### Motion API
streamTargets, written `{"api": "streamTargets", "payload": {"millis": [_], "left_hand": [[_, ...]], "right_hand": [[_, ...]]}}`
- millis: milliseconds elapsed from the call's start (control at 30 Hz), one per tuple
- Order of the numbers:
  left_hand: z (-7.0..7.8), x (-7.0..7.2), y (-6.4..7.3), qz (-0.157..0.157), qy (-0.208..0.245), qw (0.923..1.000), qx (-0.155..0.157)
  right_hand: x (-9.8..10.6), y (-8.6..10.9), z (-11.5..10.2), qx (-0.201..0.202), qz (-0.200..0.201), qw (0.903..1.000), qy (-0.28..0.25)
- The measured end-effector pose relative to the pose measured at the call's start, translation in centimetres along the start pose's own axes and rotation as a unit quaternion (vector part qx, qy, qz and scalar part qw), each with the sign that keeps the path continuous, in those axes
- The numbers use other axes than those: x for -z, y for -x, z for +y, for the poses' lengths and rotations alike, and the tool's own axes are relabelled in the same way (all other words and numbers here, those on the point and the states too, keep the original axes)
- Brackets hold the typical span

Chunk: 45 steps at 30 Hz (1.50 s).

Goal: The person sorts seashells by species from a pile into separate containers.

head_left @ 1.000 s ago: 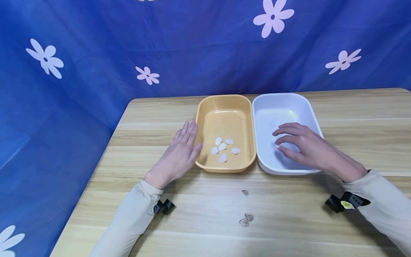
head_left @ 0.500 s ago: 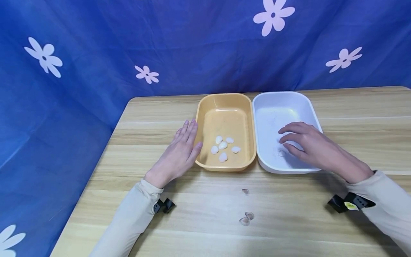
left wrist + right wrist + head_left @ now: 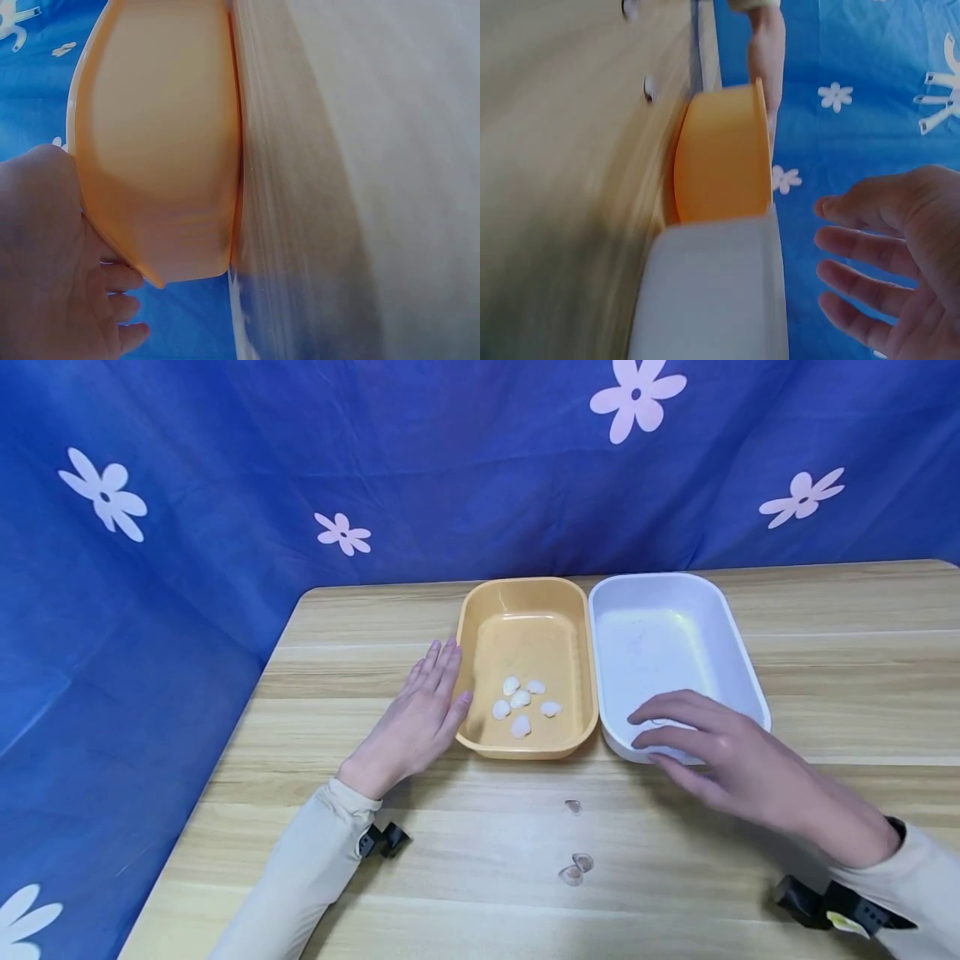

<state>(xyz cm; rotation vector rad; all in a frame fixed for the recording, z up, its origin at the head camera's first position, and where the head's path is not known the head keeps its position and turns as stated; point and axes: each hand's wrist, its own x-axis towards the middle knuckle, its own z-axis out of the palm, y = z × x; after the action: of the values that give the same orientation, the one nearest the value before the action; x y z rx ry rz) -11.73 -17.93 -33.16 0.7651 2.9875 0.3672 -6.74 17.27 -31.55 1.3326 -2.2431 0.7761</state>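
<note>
My left hand (image 3: pixel 411 722) lies with straight fingers along the left rim of the orange tray (image 3: pixel 528 752); in the left wrist view its fingers touch the tray's edge. Several pale shells (image 3: pixel 521 699) sit inside that tray. Above the near end of the white tray (image 3: pixel 626 610) hovers my right hand (image 3: pixel 738 760), its fingers loosely bent and apart. The right wrist view shows nothing between those fingers. Partly covered by them, a faint whitish shell (image 3: pixel 658 722) shows in the white tray.
Three brownish shells lie on the wooden table (image 3: pixel 465 860) in front of the trays, one shell (image 3: pixel 573 807) apart from the other two. Both trays stand side by side. Behind the table hangs a blue flowered cloth (image 3: pixel 480 468).
My right hand first drew back slightly, uncovering a shell in the white tray, then moved toward the near edge. My left hand has stayed against the orange tray.
</note>
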Motion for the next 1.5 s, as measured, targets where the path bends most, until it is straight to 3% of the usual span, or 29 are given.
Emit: {"api": "streamTargets", "payload": {"millis": [167, 367, 633, 833, 1500], "left_hand": [[0.0, 0.0, 0.0, 0.002, 0.001, 1.0000, -0.002], [0.0, 0.0, 0.0, 0.002, 0.001, 1.0000, -0.003], [-0.1, 0.0, 0.0, 0.001, 0.003, 1.0000, -0.002], [-0.1, 0.0, -0.1, 0.003, 0.005, 1.0000, -0.005], [-0.1, 0.0, -0.1, -0.003, -0.002, 1.0000, -0.003]], "right_hand": [[-1.2, 0.3, -1.9, 0.026, -0.010, 0.9996, -0.003], [-3.2, 1.2, -3.5, 0.026, -0.076, 0.9963, -0.031], [-5.3, 1.5, -4.1, 0.032, -0.121, 0.9902, -0.061], [-6.1, 1.4, -4.5, 0.014, -0.150, 0.9867, -0.062], [-7.3, 1.6, -4.9, -0.014, -0.151, 0.9862, -0.066]]}}
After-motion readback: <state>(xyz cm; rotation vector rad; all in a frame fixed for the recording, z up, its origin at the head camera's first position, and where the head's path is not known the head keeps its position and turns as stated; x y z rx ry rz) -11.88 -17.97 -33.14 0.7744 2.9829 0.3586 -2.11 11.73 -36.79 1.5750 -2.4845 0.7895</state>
